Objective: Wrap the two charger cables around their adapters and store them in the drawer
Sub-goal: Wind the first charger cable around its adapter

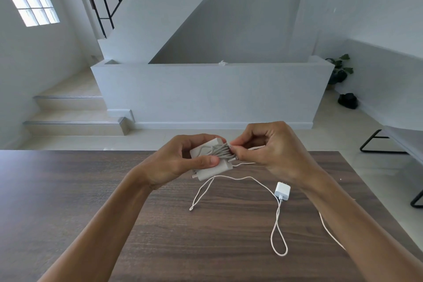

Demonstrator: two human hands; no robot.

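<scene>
My left hand [180, 160] grips a large white square adapter [211, 170] above the far part of the table. Several turns of grey cable [220, 151] lie wound across its top. My right hand [270, 149] pinches that cable at the adapter's right edge. A small white plug adapter [282, 191] lies flat on the table to the right. Its thin white cable [278, 229] runs loose in loops over the wood. No drawer is in view.
The dark wood table [160, 224] fills the lower view, its far edge just beyond my hands. Behind it are a tiled floor, a low white wall, steps at left, and a black-legged bench [384, 142] at right.
</scene>
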